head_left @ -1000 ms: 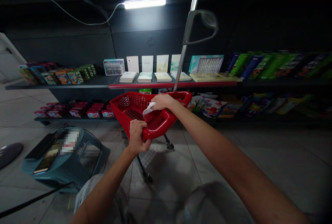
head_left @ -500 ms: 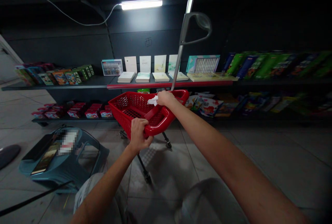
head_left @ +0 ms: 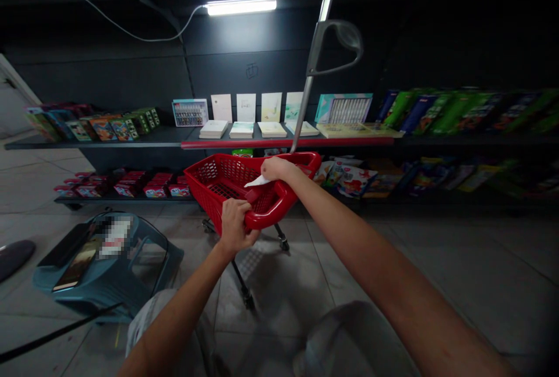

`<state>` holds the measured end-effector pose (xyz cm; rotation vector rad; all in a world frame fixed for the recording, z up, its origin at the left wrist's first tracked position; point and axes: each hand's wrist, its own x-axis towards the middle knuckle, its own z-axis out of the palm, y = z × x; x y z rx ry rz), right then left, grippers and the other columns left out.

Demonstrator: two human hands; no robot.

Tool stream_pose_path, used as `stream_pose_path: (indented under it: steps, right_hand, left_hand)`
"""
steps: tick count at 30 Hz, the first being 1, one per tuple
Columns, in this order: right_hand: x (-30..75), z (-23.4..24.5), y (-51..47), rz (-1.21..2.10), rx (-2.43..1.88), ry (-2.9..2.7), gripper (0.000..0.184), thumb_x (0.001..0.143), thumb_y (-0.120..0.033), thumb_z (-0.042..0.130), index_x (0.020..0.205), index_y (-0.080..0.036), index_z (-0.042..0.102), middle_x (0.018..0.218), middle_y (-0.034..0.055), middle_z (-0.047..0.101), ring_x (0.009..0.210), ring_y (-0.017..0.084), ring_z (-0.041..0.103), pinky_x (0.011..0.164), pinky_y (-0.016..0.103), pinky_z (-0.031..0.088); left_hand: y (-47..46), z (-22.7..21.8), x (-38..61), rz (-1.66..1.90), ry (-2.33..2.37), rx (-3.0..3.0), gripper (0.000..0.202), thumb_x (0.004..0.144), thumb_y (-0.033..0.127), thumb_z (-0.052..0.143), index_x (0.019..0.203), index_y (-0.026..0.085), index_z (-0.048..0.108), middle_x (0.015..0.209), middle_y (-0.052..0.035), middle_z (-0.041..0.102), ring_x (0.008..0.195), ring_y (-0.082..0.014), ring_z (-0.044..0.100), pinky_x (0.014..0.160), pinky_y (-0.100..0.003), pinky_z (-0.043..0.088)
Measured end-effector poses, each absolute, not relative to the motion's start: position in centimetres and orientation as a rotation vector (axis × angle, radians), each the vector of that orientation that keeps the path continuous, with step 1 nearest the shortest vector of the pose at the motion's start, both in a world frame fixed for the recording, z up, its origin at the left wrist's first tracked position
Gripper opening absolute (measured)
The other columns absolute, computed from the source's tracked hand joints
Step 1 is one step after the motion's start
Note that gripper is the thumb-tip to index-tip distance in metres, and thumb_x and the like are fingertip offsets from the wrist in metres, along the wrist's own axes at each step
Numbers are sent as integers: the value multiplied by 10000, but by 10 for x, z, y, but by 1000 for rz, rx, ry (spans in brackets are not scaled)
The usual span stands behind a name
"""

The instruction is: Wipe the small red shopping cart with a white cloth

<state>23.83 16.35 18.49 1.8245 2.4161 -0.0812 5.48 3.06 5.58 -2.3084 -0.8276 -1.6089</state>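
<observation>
The left hand (head_left: 236,227) grips the red cart (head_left: 271,215), likely to steady it; the right hand (head_left: 276,169) clutches white tissue (head_left: 257,181).

The left forearm (head_left: 192,301) and right forearm (head_left: 349,231) are bare and taper toward the far end; the left hand (head_left: 234,226) and right hand (head_left: 275,169) are bare too. The trousers (head_left: 149,314) at the near edge are grey, paler and creased at left, duller and blurred at right.
</observation>
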Motion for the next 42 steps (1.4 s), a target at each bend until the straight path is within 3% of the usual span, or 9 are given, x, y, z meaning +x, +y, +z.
stream_pose_path:
  steps: [4, 10, 17, 20, 23, 26, 31, 37, 42]
  right_hand:
    - [233, 185, 158, -52, 1833, 2362, 403, 870, -249, 687, 1243, -112, 756, 1237, 221, 738, 1195, 318, 697, 1042, 367, 523]
    - [192, 190, 114, 39, 1620, 2418, 440, 866, -270, 700, 1251, -63, 748, 1239, 268, 723, 1186, 355, 700, 991, 382, 556]
    - [181, 210, 91, -42, 1145, 2495, 351, 875, -161, 642, 1194, -126, 785, 1181, 158, 774, 1108, 277, 729, 886, 277, 535]
    - [196, 215, 101, -80, 1245, 2528, 428, 850, -158, 673, 1269, -190, 756, 1243, 110, 761, 1090, 252, 728, 801, 244, 519]
    - [213, 216, 118, -21, 1334, 2483, 404, 830, -133, 682, 1220, -184, 774, 1202, 116, 773, 1062, 257, 730, 779, 251, 509]
    - [235, 216, 134, -2, 1393, 2470, 355, 830, -110, 666, 1155, -172, 793, 1137, 111, 789, 1038, 249, 731, 817, 257, 508]
    - [274, 207, 146, -72, 1582, 2777, 357, 855, -153, 655, 1190, -217, 760, 1247, 57, 751, 1117, 224, 694, 946, 260, 500]
    - [302, 183, 162, -82, 1675, 3122, 273, 817, -112, 610, 1045, -180, 746, 1147, 70, 719, 1077, 211, 661, 1025, 307, 479]
    - [352, 162, 174, 110, 2256, 3110, 233, 776, -81, 549, 940, -162, 693, 1109, 108, 669, 1038, 217, 624, 1018, 343, 485]
  left_hand:
    - [32, 55, 54, -1584, -849, -2299, 315, 803, 312, 584, 1098, 228, 512, 992, -93, 638, 892, -266, 570, 810, -452, 421]
    - [36, 56, 58, -1591, -782, -2301, 334, 798, 295, 593, 1113, 213, 522, 983, -101, 640, 898, -268, 561, 808, -438, 415]
    - [37, 52, 60, -1521, -877, -2305, 361, 794, 303, 584, 1141, 216, 535, 1030, -113, 664, 977, -286, 595, 851, -433, 421]
    - [36, 51, 60, -1543, -847, -2284, 381, 800, 299, 575, 1169, 218, 525, 1030, -105, 664, 955, -275, 596, 856, -432, 426]
    - [38, 48, 59, -1626, -804, -2206, 323, 812, 298, 549, 1126, 228, 519, 983, -86, 659, 893, -260, 589, 840, -431, 428]
    - [39, 46, 55, -1629, -802, -2197, 307, 798, 284, 545, 1099, 234, 513, 981, -83, 663, 890, -259, 597, 846, -438, 436]
    - [40, 46, 48, -1613, -776, -2202, 351, 767, 256, 530, 1116, 238, 505, 983, -80, 668, 899, -259, 613, 846, -441, 451]
    - [41, 44, 45, -1602, -776, -2218, 365, 766, 262, 539, 1128, 241, 503, 1000, -81, 663, 916, -256, 618, 852, -445, 469]
    - [44, 38, 42, -1600, -801, -2234, 360, 762, 284, 549, 1118, 240, 518, 1004, -86, 668, 922, -263, 615, 862, -458, 471]
